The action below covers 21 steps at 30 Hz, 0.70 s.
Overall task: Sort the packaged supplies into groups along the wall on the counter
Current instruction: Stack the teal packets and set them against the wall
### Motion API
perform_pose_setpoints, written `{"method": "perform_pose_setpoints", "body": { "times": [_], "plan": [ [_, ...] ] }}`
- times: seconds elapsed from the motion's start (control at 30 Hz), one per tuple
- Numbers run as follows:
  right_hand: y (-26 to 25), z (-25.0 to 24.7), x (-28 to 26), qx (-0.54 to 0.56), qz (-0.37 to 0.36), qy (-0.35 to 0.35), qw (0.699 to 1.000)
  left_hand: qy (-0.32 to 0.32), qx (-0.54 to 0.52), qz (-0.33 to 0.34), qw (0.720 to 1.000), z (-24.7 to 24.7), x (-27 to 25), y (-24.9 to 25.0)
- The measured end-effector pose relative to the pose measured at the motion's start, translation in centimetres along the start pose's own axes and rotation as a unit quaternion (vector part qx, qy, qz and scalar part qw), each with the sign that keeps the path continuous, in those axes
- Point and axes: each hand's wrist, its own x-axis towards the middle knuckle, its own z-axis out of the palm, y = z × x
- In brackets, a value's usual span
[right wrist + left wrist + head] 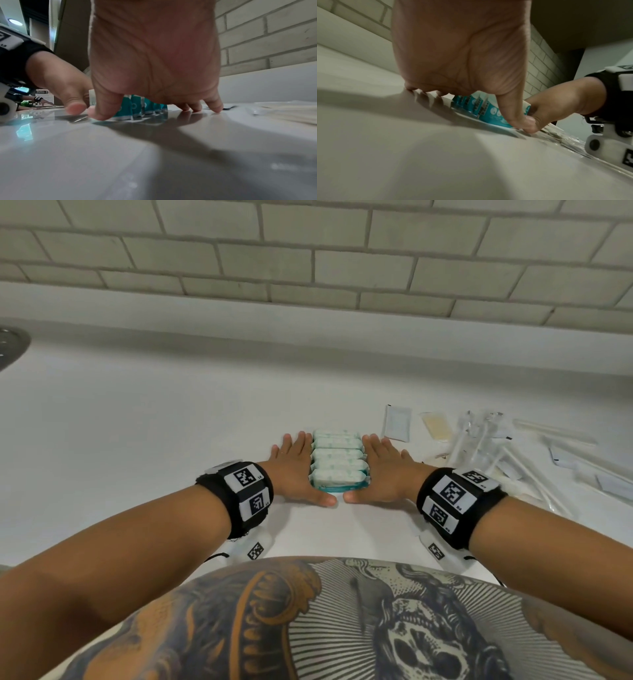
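Note:
Several teal-and-white packets (337,462) stand on edge in a tight row on the white counter (137,422), the row running away from me toward the wall. My left hand (296,470) lies flat against the row's left side and my right hand (382,470) against its right side, fingers straight. The two thumbs nearly meet in front of the nearest packet. In the left wrist view the teal packets (488,112) show past my left hand (462,54). The right wrist view shows the packets (137,108) beyond my right hand (154,54), whose fingertips touch the counter.
To the right lie a white sachet (397,422), a yellowish flat packet (436,426) and a loose heap of clear-wrapped sticks (496,446). The tiled wall (308,251) runs along the back. A round metal fitting (10,347) sits at the far left.

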Motion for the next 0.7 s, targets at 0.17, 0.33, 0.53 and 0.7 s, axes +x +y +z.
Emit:
{"method": "perform_pose_setpoints", "body": {
  "times": [0.17, 0.33, 0.53, 0.7],
  "plan": [
    [0.0, 0.0, -0.3, 0.005, -0.004, -0.001, 1.0, 0.001, 0.001, -0.004, 1.0, 0.4, 0.2, -0.2],
    [0.0, 0.3, -0.1, 0.014, -0.01, 0.008, 1.0, 0.003, -0.017, -0.007, 1.0, 0.4, 0.0, 0.3],
    [1.3, -0.5, -0.4, 0.03, -0.016, 0.001, 0.999, 0.001, -0.016, -0.017, 1.0, -0.1, -0.9, -0.3],
    [2.0, -2.1, -1.1, 0.05, -0.058, 0.023, 0.997, 0.017, -0.068, 0.005, 0.997, -1.6, -2.0, -0.9]
  ]
}}
